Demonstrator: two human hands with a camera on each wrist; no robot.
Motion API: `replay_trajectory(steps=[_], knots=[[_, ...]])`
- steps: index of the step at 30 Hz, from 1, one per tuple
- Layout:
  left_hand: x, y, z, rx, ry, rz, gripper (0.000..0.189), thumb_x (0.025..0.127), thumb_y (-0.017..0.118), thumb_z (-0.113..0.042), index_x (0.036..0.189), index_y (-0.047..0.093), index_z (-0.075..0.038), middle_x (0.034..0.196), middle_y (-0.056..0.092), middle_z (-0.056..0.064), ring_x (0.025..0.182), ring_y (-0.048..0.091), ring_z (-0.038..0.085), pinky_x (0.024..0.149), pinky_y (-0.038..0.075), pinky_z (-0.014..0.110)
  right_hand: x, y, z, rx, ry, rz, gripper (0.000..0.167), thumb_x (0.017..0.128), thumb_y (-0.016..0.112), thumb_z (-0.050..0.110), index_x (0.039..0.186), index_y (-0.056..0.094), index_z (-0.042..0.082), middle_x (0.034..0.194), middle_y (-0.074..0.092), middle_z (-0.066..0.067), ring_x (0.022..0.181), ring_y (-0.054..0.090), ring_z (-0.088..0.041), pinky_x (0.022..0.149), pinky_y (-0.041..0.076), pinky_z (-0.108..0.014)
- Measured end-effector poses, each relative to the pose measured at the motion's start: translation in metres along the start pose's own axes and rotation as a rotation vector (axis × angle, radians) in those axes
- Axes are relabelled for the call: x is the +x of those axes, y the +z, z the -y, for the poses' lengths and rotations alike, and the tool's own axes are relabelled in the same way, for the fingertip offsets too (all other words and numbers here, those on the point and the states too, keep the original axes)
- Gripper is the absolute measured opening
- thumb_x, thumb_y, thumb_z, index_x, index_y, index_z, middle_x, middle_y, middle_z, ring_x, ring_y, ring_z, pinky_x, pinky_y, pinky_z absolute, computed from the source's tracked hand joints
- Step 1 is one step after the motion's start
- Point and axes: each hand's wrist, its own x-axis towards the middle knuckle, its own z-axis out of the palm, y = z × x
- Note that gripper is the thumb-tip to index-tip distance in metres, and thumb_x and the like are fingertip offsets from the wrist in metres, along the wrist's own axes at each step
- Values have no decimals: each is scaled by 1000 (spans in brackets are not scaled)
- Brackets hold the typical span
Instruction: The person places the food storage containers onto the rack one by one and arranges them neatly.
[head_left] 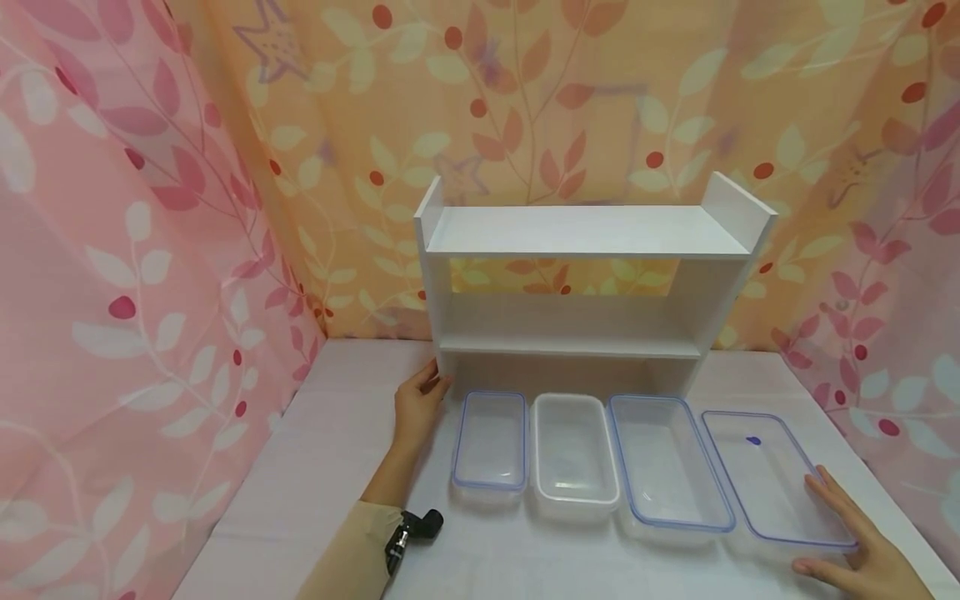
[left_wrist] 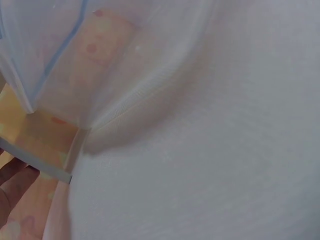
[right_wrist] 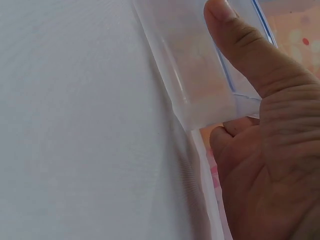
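A white two-tier shelf [head_left: 570, 333] stands upright at the back of the table. My left hand [head_left: 418, 404] is at the lower front of its left side panel, fingertips right at the panel's outer face. In the left wrist view the fingers [left_wrist: 17, 187] lie along that panel's edge. At the far right is a clear box with a blue rim [head_left: 787, 475]. My right hand [head_left: 870, 542] spreads around its near right corner, fingers along the right side and thumb by the near end. The right wrist view shows the thumb [right_wrist: 245, 45] overlapping the box.
In a row before the shelf stand a small blue-rimmed box [head_left: 490, 442], a white-rimmed box [head_left: 576, 450] and a larger blue-rimmed box [head_left: 670, 462]. Floral cloth [head_left: 525, 100] hangs behind and at both sides. A white cloth [head_left: 322, 433] covers the table.
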Motion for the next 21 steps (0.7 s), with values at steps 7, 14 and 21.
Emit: replay_trajectory(steps=[7,14,21], knots=[[-3,0,1,-28,-13,10,44,92,77,-9,134,67,-7,135,67,12,116,69,33,89,59,28,-2,4,-3,-31,-13,-47,115,80,89,18,166,12,17,157,-11,41,148,-27,1,99,-16,-82],[-6,1,-14,-34,-33,40,44,94,73,-5,137,62,0,137,64,18,118,67,37,90,59,29,-2,-1,-1,-58,98,-16,113,86,85,31,166,7,19,152,-17,43,150,-29,-20,89,10,-89],[-13,-2,-41,-22,-11,59,42,94,72,-1,135,62,6,135,63,24,116,68,40,88,60,29,0,-6,4,-46,119,-56,111,88,83,27,166,5,21,156,-17,37,153,-25,-20,87,21,-87]])
